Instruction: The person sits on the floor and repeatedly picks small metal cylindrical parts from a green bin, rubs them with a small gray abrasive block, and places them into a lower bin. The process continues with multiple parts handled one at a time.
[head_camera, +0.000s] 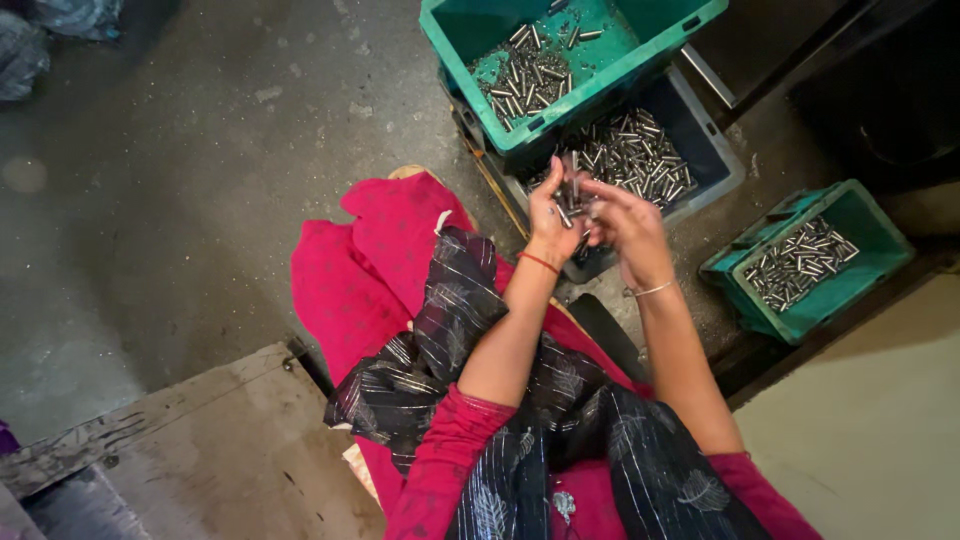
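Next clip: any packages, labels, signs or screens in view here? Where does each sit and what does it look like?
No labels, signs or screens show. Containers only:
Upper green crate: top centre, rectangular, some small metal pins inside.
Blue-grey crate: beneath it, rectangular, pins inside.
Small green crate: right, on the floor, rectangular, pins inside.
Left hand and right hand hold pins over the blue-grey crate.

Dim indoor light, warm cast. Brightest patch on concrete floor (180, 200) at left-centre; top right corner and right edge sink into near-black shadow. Small glints on metal pins (630, 155) in blue crate. Right hand (625, 222) slightly motion-blurred; left hand (555, 215) sharper. Colours saturated, red cloth (350, 290) vivid. Corners darken, mild wide-angle stretch at edges. Grain in shadows.
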